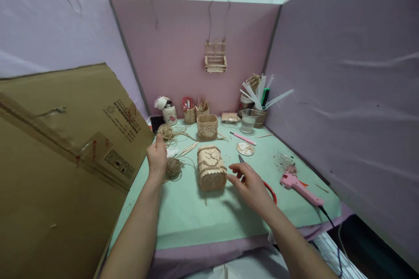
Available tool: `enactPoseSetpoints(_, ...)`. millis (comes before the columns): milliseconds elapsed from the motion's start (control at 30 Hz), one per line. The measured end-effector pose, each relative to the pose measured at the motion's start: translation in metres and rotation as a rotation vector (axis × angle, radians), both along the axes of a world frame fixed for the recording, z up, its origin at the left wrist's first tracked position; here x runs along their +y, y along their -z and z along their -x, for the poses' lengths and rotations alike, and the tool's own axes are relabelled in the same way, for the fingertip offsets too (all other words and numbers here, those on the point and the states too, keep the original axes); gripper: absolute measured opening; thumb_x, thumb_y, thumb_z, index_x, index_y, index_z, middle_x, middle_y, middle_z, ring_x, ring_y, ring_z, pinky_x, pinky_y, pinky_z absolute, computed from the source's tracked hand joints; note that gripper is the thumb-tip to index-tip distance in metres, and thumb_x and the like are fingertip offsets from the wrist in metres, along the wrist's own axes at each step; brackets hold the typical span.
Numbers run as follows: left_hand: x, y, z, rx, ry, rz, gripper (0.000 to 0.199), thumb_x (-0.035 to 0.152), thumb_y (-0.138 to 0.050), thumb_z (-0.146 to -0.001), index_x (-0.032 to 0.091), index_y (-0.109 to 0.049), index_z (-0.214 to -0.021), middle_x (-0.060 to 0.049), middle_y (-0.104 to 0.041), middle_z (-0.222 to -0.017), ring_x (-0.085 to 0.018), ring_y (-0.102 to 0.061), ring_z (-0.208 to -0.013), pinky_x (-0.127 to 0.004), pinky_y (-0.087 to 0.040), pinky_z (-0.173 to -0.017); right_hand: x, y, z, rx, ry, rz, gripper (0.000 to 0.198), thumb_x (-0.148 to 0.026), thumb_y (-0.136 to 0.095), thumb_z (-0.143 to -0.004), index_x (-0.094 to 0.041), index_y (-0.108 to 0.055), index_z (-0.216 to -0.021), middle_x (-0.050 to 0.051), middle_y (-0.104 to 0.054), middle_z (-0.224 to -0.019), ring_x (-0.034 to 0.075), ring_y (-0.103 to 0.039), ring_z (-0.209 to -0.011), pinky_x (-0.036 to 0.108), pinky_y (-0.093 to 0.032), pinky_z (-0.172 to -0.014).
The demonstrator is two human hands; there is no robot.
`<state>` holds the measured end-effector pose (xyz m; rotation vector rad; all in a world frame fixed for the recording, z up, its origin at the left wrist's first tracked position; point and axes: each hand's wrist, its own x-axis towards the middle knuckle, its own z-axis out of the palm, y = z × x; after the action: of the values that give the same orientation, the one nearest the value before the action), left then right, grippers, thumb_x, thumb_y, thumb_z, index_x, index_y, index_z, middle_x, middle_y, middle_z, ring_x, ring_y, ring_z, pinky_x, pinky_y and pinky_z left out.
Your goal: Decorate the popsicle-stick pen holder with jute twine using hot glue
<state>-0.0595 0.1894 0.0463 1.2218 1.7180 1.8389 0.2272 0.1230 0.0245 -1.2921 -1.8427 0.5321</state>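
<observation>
My left hand (156, 159) is closed with the thumb up at the right edge of a large cardboard sheet (81, 139), which it seems to grip; its other fingers are mostly hidden. My right hand (250, 185) hovers open, fingers slightly bent, by the right side of a small wooden craft box (212, 168) decorated with twine and lying on the green mat. Beneath that hand lies a pair of scissors with a red handle (271, 192), partly covered. Left of the craft box is a ball of brown twine (173, 167).
A pink glue gun (301, 188) with a cord lies at the right. Behind are a second wooden box (207, 127), a pink pen (242, 138), a small dish (245, 148), a water cup (248, 121) and glue sticks (258, 93). Purple partitions enclose the table.
</observation>
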Motion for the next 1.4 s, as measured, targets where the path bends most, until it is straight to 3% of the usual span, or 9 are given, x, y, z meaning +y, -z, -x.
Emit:
enactPoseSetpoints(133,-0.009,-0.007,-0.012,0.309,0.24,-0.032,0.034,0.051,-0.052,-0.085,0.02,-0.061,-0.074,-0.002,-0.06,-0.078,-0.017,-0.055,-0.079,-0.025,-0.043,-0.07,-0.002,0.001,0.004,-0.052,0.003,-0.141,0.029,-0.037,-0.061,-0.087,-0.023,-0.06,-0.113,0.01,-0.059,-0.112,0.024,-0.06,-0.1,0.038,-0.052,-0.083)
enactPoseSetpoints(267,-0.016,-0.006,-0.032,0.557,0.532,-0.02,0.026,0.038,-0.053,-0.087,0.022,-0.068,-0.1,-0.006,-0.062,-0.108,-0.022,-0.054,-0.111,-0.038,-0.039,-0.101,-0.006,-0.018,0.019,-0.215,-0.072,-0.341,0.044,-0.043,-0.065,-0.086,-0.024,-0.057,-0.125,0.014,-0.053,-0.126,0.03,-0.049,-0.117,0.047,-0.042,-0.099)
enactPoseSetpoints(400,-0.019,0.003,-0.038,0.5,0.746,0.08,0.042,0.034,-0.056,-0.086,0.023,-0.055,-0.126,-0.009,-0.055,-0.132,-0.023,-0.048,-0.127,-0.042,-0.037,-0.108,-0.003,-0.034,0.039,-0.395,-0.137,-0.352,0.06,-0.056,-0.068,-0.079,-0.028,-0.055,-0.131,0.014,-0.051,-0.135,0.034,-0.043,-0.122,0.051,-0.035,-0.1)
enactPoseSetpoints(600,-0.017,0.013,-0.024,0.392,1.074,0.188,0.1,0.046,-0.073,-0.075,0.029,-0.014,-0.153,-0.012,-0.017,-0.162,-0.027,-0.018,-0.149,-0.046,-0.026,-0.118,0.002,-0.033,0.047,-0.535,-0.135,-0.32,0.06,-0.062,-0.068,-0.076,-0.028,-0.059,-0.124,0.013,-0.051,-0.139,0.034,-0.043,-0.122,0.05,-0.034,-0.097)
enactPoseSetpoints(767,-0.018,0.013,-0.026,0.446,1.082,0.248,0.131,0.047,-0.086,-0.057,0.027,-0.001,-0.155,-0.014,-0.006,-0.163,-0.032,-0.013,-0.15,-0.049,-0.019,-0.12,-0.002,-0.028,0.044,-0.569,-0.13,-0.301,0.066,-0.062,-0.069,-0.075,-0.028,-0.056,-0.13,0.013,-0.047,-0.145,0.035,-0.042,-0.124,0.05,-0.034,-0.097)
enactPoseSetpoints(900,-0.022,0.011,-0.03,0.502,1.068,0.286,0.136,0.047,-0.087,-0.055,0.026,0.002,-0.155,-0.014,-0.006,-0.163,-0.033,-0.015,-0.149,-0.049,-0.019,-0.121,-0.004,-0.023,0.043,-0.568,-0.125,-0.29,0.088,-0.065,-0.069,-0.072,-0.022,-0.043,-0.145,0.017,-0.039,-0.151,0.036,-0.038,-0.13,0.053,-0.033,-0.101)
enactPoseSetpoints(1033,-0.021,0.016,-0.034,0.604,0.999,0.25,0.132,0.044,-0.087,-0.055,0.024,-0.002,-0.155,-0.015,-0.01,-0.161,-0.035,-0.013,-0.149,-0.05,-0.018,-0.121,-0.003,-0.021,0.041,-0.564,-0.144,-0.301,0.081,-0.064,-0.069,-0.073,-0.025,-0.047,-0.141,0.016,-0.042,-0.149,0.037,-0.038,-0.132,0.055,-0.033,-0.103)
enactPoseSetpoints(1233,-0.023,0.018,-0.043,0.66,0.889,0.055,0.12,0.041,-0.084,-0.06,0.031,-0.008,-0.152,-0.013,-0.02,-0.15,-0.033,-0.026,-0.143,-0.05,-0.032,-0.116,0.002,-0.02,0.025,-0.109,-0.01,-0.357,0.081,-0.056,-0.064,-0.082,-0.025,-0.031,-0.15,0.016,-0.034,-0.15,0.033,-0.032,-0.139,0.054,-0.03,-0.111)
enactPoseSetpoints(1400,-0.026,0.015,-0.048,0.927,0.684,-0.257,0.109,0.032,-0.078,-0.069,0.037,-0.006,-0.151,-0.013,-0.013,-0.148,-0.036,-0.019,-0.144,-0.055,-0.035,-0.113,0.014,-0.006,0.005,0.31,-0.12,0.146,0.093,-0.052,-0.068,-0.079,-0.029,-0.017,-0.153,0.014,-0.026,-0.156,0.029,-0.033,-0.141,0.05,-0.038,-0.109)
